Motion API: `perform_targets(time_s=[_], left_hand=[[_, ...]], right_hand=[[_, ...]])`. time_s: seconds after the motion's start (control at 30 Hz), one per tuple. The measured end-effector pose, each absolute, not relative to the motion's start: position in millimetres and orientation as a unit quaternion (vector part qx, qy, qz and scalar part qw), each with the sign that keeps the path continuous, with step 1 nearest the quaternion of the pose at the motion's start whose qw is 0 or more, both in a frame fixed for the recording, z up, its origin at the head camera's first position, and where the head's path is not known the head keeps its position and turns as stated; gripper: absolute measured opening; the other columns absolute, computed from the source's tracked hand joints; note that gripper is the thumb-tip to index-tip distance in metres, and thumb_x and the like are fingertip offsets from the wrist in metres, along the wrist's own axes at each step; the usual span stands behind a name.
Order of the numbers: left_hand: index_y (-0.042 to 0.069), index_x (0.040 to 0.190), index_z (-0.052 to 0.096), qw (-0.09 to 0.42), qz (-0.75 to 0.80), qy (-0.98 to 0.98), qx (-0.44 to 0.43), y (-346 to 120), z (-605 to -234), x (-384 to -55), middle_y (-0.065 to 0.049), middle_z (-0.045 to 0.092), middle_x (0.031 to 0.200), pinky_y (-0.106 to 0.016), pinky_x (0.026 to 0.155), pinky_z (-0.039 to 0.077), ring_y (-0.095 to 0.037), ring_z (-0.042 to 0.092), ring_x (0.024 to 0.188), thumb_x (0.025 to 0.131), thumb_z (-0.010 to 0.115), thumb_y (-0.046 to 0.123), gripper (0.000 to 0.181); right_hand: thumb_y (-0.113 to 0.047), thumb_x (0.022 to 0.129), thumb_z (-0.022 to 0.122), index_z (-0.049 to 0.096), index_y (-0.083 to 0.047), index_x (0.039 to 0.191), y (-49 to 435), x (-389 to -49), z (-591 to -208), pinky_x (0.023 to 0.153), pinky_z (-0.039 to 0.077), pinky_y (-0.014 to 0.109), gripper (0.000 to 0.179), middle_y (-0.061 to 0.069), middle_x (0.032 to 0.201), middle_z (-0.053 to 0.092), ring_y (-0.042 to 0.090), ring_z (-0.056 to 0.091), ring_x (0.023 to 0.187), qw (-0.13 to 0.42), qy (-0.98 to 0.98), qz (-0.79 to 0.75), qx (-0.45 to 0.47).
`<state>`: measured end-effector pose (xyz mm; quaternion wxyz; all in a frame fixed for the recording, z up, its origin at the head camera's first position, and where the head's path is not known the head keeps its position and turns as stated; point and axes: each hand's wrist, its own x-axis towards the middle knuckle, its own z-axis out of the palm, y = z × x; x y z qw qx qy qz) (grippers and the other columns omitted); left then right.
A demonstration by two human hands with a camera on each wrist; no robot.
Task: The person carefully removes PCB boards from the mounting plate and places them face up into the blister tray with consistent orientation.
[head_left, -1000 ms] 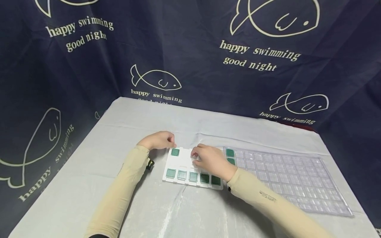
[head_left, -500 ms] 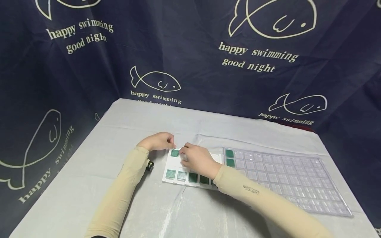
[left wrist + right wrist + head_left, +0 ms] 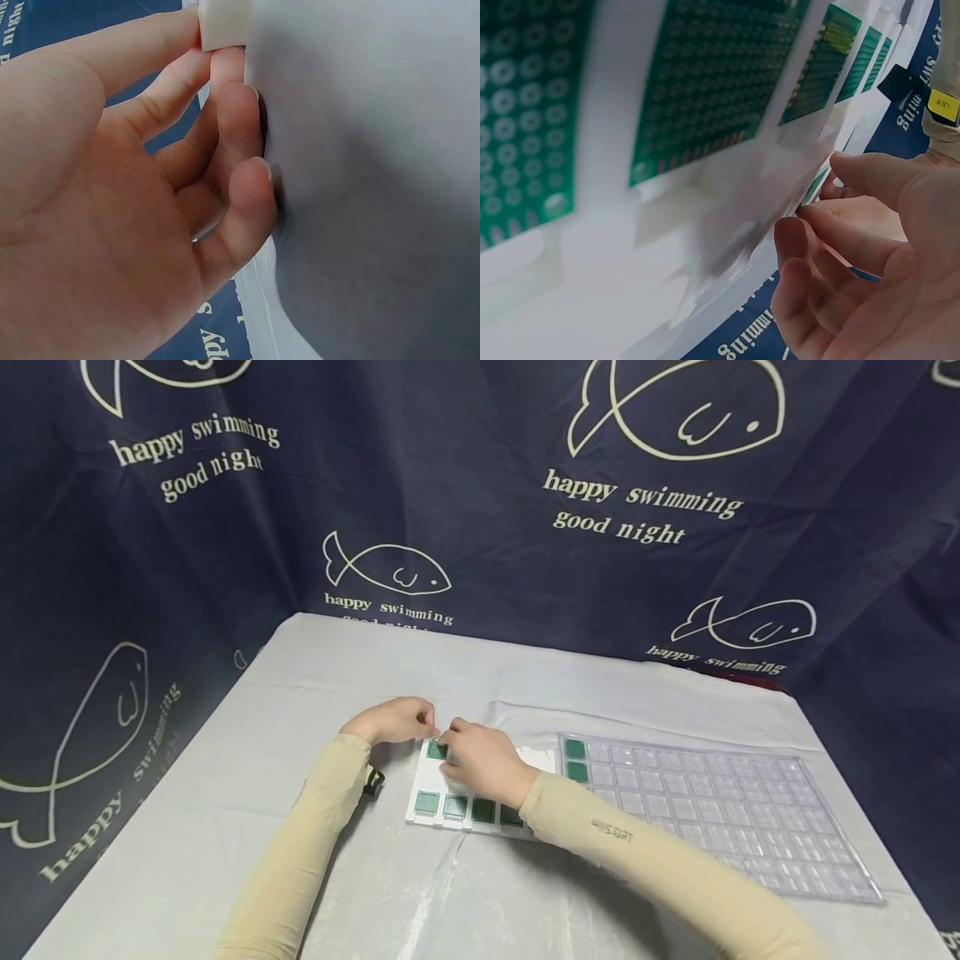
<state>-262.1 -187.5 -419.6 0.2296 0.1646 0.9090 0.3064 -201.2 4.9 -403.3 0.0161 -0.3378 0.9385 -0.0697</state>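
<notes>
Your left hand (image 3: pixel 399 721) pinches a corner of the white tray (image 3: pixel 429 777), and I cannot tell whether your right hand (image 3: pixel 483 763) grips the green board (image 3: pixel 435 750) at its fingertips, a probably light, stiff piece best held by opposite edges.

The left sleeve (image 3: pixel 300 835) and right sleeve (image 3: pixel 652 856) were beige, the latter printed "LetsSlim"; a black left-wrist bracket (image 3: pixel 372 783) bore a yellow label (image 3: pixel 944 106).
</notes>
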Motion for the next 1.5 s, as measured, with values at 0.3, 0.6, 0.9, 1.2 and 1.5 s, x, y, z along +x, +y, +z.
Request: perform_targets(time_s=[0.3,0.6,0.9,1.2,1.5], left_hand=[[0.012,0.086,0.06,0.228,0.315,0.906,0.17,-187.0,-416.7,-259.9,0.0,0.058,0.086,-0.029,0.07,0.039,-0.016,0.048,0.078,0.097,0.067,0.024,0.018],[0.012,0.086,0.059,0.225,0.314,0.905,0.176,-187.8,-415.5,-259.0,-0.001,0.057,0.085,-0.029,0.068,0.039,-0.016,0.048,0.077,0.096,0.067,0.023,0.017],[0.013,0.082,0.056,0.223,0.314,0.904,0.184,-187.8,-415.7,-259.7,0.0,0.054,0.082,-0.029,0.07,0.039,-0.017,0.048,0.078,0.096,0.065,0.02,0.018],[0.014,0.082,0.056,0.225,0.312,0.905,0.18,-188.4,-417.8,-261.3,0.001,0.052,0.082,-0.029,0.07,0.038,-0.016,0.046,0.077,0.096,0.066,0.02,0.018],[0.013,0.085,0.058,0.228,0.315,0.901,0.192,-191.9,-416.6,-260.3,0.0,0.055,0.085,-0.029,0.075,0.039,-0.016,0.048,0.081,0.098,0.066,0.024,0.018]], right_hand=[[-0.029,0.09,0.078,0.073,-0.008,0.118,0.9,-204.9,-403.2,0.062,0.056,0.032,0.035,0.003,0.1,0.066,0.015,0.063,0.076,0.017,0.944,-0.058,-0.325],[-0.031,0.09,0.078,0.073,-0.01,0.115,-8.0,-206.7,-404.4,0.064,0.057,0.031,0.033,0.001,0.098,0.065,0.015,0.065,0.08,0.024,0.944,-0.042,-0.326],[-0.028,0.089,0.079,0.072,-0.011,0.11,-11.2,-212.8,-408.5,0.063,0.055,0.03,0.027,0.0,0.092,0.065,0.014,0.064,0.076,0.021,0.944,-0.034,-0.328],[-0.027,0.089,0.079,0.072,-0.012,0.113,-11.4,-213.7,-408.1,0.066,0.057,0.032,0.029,0.0,0.095,0.067,0.015,0.066,0.079,0.028,0.944,-0.046,-0.326],[-0.025,0.089,0.078,0.073,-0.012,0.112,-10.8,-215.8,-409.2,0.062,0.052,0.028,0.028,0.0,0.093,0.067,0.013,0.061,0.074,0.02,0.943,-0.057,-0.328]])
